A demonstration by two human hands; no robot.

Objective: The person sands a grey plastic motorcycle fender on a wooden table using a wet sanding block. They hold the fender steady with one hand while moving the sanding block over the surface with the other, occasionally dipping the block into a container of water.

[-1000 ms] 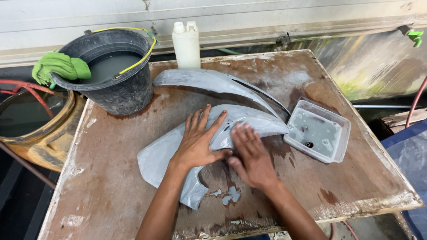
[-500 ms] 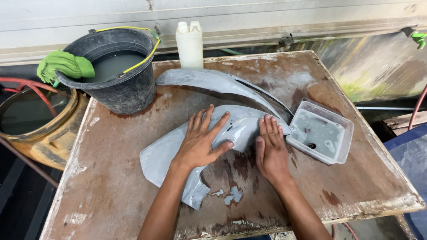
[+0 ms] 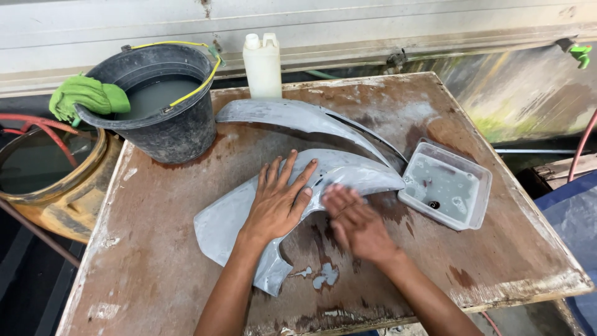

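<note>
A curved grey plastic panel (image 3: 224, 224) lies on the wet brown wooden table (image 3: 155, 274). My left hand (image 3: 278, 202) presses flat on its middle, fingers spread. My right hand (image 3: 353, 221) is blurred, flat against the panel's lower right edge; whether something lies under its palm I cannot tell. A second grey curved panel (image 3: 298, 116) lies just behind, its tip reaching toward the clear tray.
A black bucket (image 3: 171, 121) of cloudy water stands at the back left, a green cloth (image 3: 87, 94) over its rim. A white plastic bottle (image 3: 262, 64) stands at the back edge. A clear square tray (image 3: 445, 191) holds water at the right. A yellow basin (image 3: 53, 186) sits left of the table.
My right hand slid out to the panel's right tip and has come back left and nearer to me, blurred with motion. My left hand has stayed pressed on the panel.
</note>
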